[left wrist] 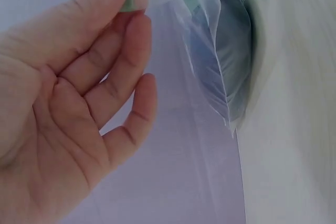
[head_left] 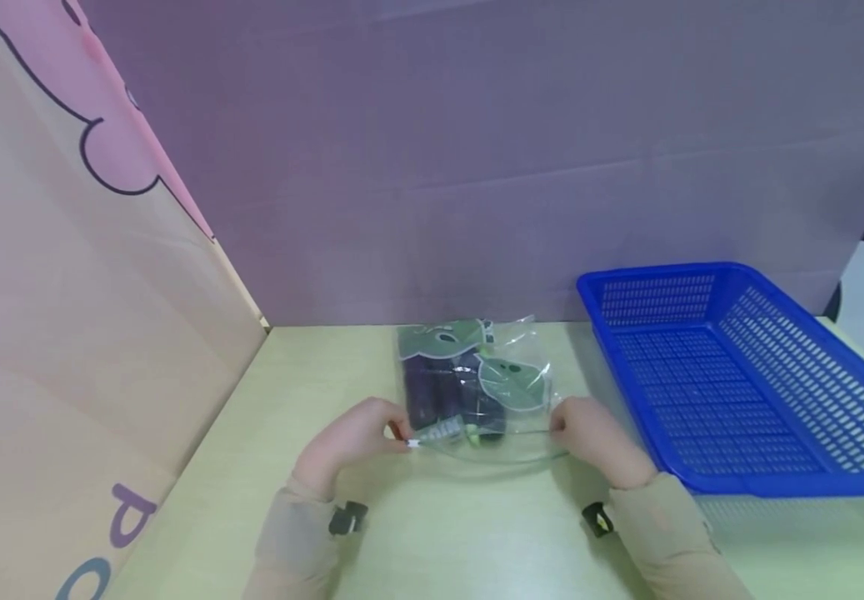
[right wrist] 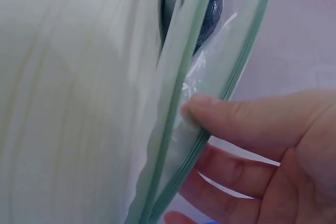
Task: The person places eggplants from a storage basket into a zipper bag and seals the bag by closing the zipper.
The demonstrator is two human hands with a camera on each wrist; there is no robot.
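A clear zip bag point(head_left: 517, 385) printed with green leaf shapes lies on the table, its mouth toward me. Dark purple shapes point(head_left: 439, 387) show through it. My left hand point(head_left: 360, 435) pinches the left end of the mouth, at a small white slider point(head_left: 412, 443). In the left wrist view its thumb and forefinger meet on that corner while the other fingers curve loosely. My right hand point(head_left: 595, 440) grips the mouth's right side. The right wrist view shows its thumb point(right wrist: 231, 116) over one green-edged lip point(right wrist: 239, 72); the other lip point(right wrist: 184, 72) stands apart, with a dark glossy thing point(right wrist: 211, 17) behind.
A blue plastic basket point(head_left: 630, 392) with perforated walls stands to the right of my right hand. A purple-grey cloth point(head_left: 432, 167) hangs behind the pale table point(head_left: 476, 533), and a patterned cream panel point(head_left: 102, 333) borders the left side. Small black wrist devices point(head_left: 347, 518) sit at my sleeves.
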